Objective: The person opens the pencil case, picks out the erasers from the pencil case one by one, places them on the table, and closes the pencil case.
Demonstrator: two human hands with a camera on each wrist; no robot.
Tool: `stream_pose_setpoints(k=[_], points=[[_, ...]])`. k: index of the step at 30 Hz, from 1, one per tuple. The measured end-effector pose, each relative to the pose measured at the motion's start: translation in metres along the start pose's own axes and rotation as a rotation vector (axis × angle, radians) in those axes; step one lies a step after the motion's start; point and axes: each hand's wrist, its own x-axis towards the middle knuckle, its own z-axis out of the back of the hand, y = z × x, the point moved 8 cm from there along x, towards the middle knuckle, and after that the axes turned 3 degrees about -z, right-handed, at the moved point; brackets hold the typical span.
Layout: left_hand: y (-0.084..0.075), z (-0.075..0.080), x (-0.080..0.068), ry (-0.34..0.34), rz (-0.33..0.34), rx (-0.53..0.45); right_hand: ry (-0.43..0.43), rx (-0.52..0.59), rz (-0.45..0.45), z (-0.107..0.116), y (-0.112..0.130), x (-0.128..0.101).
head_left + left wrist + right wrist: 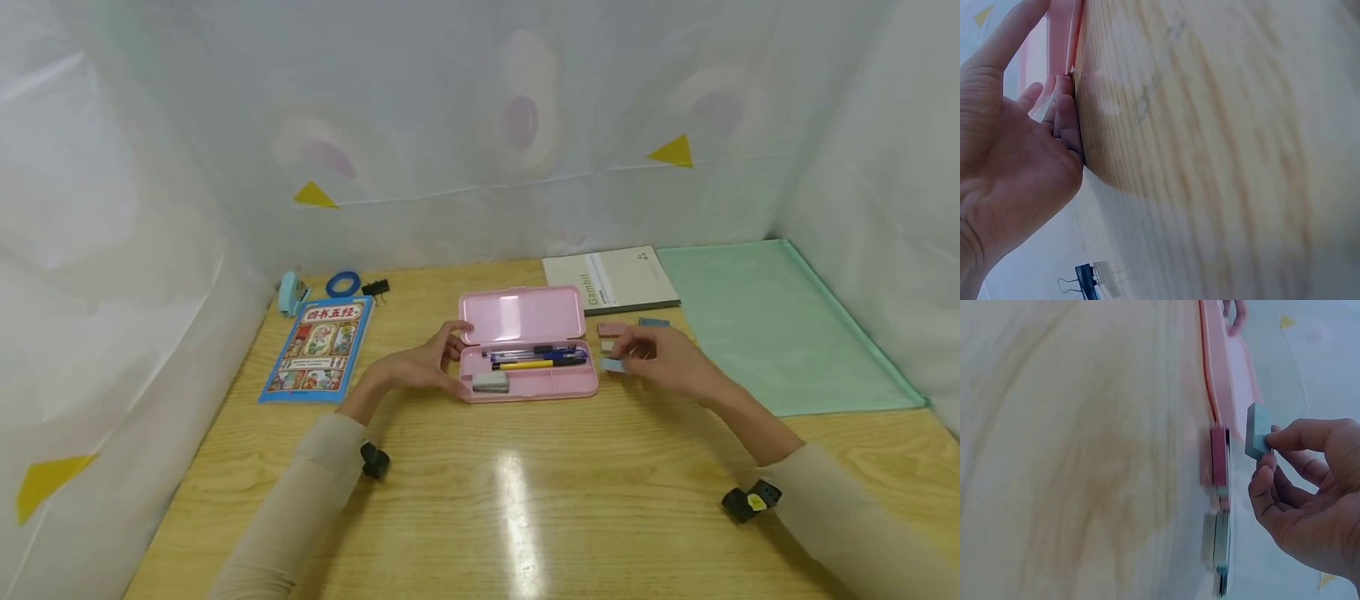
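Got a small pale-blue rectangular block (612, 365) pinched between thumb and fingers of the right hand (667, 358), just beside the right end of an open pink plastic pencil case (532, 383). Gripping the case's left end with the left hand (423, 362). Nice brace imo; press just enough to prevent sliding. Probably best to go easy on the pinch and hold the block level to avoid clipping the case rim. Also watch for nudging the flat reddish-pink block (612, 329) and small cream block (607, 346) lying close by on the wood-grain table (420, 483).
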Motion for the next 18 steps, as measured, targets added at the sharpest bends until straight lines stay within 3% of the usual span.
stream_pose_setpoints(k=[10,18], points=[[0.001,0.001,0.000,0.001,0.002,0.008,-0.020,-0.063,-0.071,0.032,-0.039,-0.019],[-0.001,0.001,0.000,0.002,-0.001,-0.010,0.006,-0.116,-0.060,0.039,-0.048,-0.022]])
